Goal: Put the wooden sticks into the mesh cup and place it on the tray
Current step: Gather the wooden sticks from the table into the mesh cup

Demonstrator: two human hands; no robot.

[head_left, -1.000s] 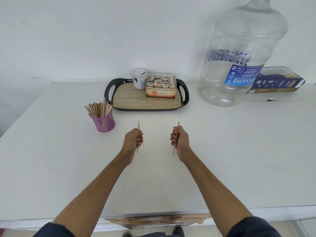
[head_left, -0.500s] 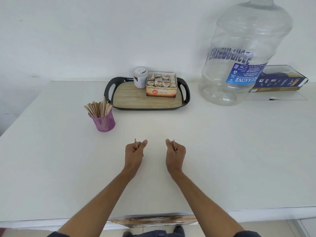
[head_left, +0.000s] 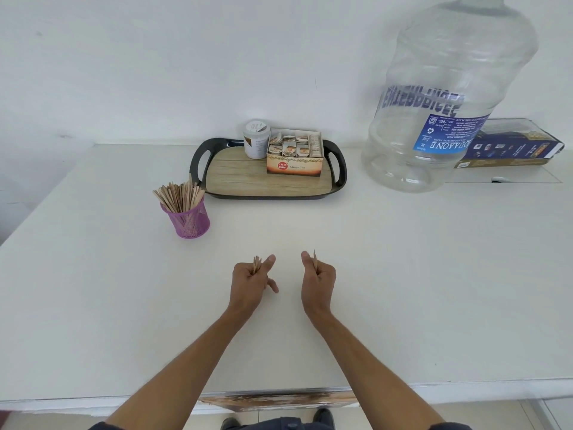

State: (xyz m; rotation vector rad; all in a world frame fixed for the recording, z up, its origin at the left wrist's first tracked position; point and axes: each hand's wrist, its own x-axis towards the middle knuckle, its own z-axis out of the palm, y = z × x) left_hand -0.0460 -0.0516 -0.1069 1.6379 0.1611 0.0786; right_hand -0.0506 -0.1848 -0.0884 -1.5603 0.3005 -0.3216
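Note:
A purple mesh cup stands on the white table, left of centre, filled with several wooden sticks fanning out of its top. Behind it to the right lies a black tray with a wood-grain floor. My left hand grips a few wooden sticks, their tips poking up above the fist. My right hand grips a thin wooden stick the same way. Both hands rest low over the table, well in front of the cup and the tray.
On the tray stand a white jar and an open box of tea bags. A large clear water bottle stands at the back right, with a dark blue carton behind it. The table's front edge is chipped.
Both hands drew back toward me and lowered to the table, turning so the sticks point up out of the fists instead of showing their length.

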